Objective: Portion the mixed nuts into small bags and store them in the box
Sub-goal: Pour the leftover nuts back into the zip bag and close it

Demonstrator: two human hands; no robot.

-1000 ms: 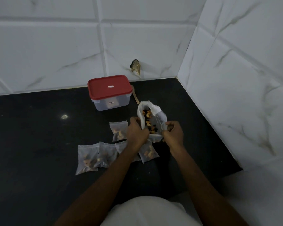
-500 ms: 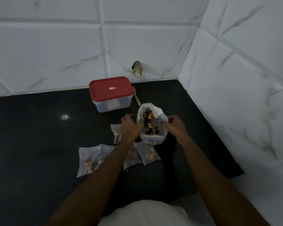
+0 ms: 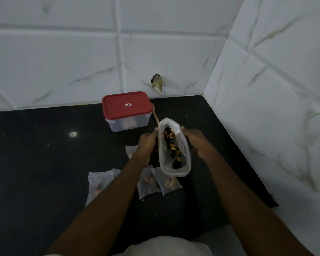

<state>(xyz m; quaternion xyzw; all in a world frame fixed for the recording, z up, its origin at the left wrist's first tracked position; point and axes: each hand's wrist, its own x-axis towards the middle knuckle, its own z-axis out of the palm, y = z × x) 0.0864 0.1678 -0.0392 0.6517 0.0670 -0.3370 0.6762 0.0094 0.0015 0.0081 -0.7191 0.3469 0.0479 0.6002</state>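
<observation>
You get no readable text here. The storage box (image 3: 116,125) has a small white sticker (image 3: 127,104) in the middle of its red lid (image 3: 116,109), with a dark mark too small to read. A pale label (image 3: 129,123) on the clear front wall is also illegible. Faint reddish print (image 3: 181,145) on the large nut bag (image 3: 184,159) is blurred.
</observation>
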